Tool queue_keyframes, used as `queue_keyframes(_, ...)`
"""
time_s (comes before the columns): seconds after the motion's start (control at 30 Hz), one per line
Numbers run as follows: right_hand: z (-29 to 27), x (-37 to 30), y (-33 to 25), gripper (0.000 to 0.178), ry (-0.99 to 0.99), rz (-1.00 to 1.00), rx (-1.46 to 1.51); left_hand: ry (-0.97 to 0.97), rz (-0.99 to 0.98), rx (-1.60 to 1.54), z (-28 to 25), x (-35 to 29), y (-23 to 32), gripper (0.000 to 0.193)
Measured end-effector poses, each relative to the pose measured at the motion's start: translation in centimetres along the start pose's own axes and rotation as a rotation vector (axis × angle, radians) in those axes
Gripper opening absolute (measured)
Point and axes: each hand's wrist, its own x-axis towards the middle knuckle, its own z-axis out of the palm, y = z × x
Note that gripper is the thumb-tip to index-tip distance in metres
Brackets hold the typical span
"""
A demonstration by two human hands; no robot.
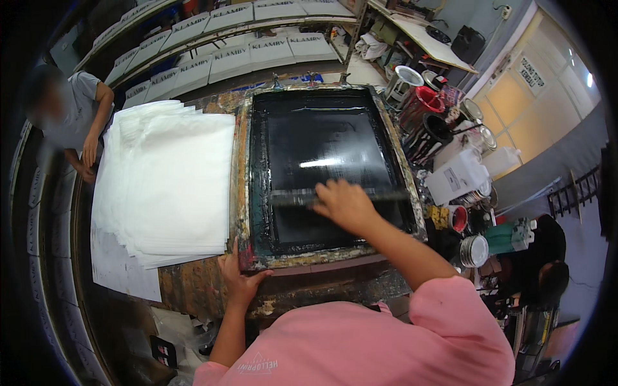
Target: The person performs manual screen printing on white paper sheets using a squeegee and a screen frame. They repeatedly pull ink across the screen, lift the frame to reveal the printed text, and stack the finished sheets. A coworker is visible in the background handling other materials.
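A screen printing frame (242, 167) with a paint-crusted wooden rim lies on the worktable in front of me. Glossy black ink (322, 135) covers the mesh inside it. My right hand (347, 204) is closed over a long squeegee (293, 197) lying crosswise on the mesh; both are somewhat blurred by motion. At the near left corner of the frame, my left hand (239, 278) grips the rim, thumb along the front edge and a finger up the left side. Beside the frame on the left sits a thick, uneven stack of white sheets (174, 183).
Another person (80, 109) stands at the far left. Racks behind hold printed white pieces (232, 61). Right of the frame crowd paint cans, a red-stained bucket (428, 100), a white jug (456, 177) and a green container (507, 238). Metal clamps (312, 78) line the frame's far edge.
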Motion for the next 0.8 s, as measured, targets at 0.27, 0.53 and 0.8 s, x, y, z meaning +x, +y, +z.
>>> queue_keyframes(0.27, -16.7, -3.4, -5.5, 0.036, 0.434, -0.068, -0.13, 0.346, -0.017, -0.732, -3.2, 8.2, 11.0, 0.098)
queue_keyframes(0.53, -24.6, 7.8, -1.7, 0.049, 0.744, -0.081, -0.116, 0.194, 0.022, -0.678, 4.5, 28.5, 1.0, 0.041)
queue_keyframes(0.8, -26.9, 11.4, 0.6, 0.064, 0.516, -0.02, 0.023, -0.088, 0.747, 0.139, 18.4, 42.4, -11.4, 0.032)
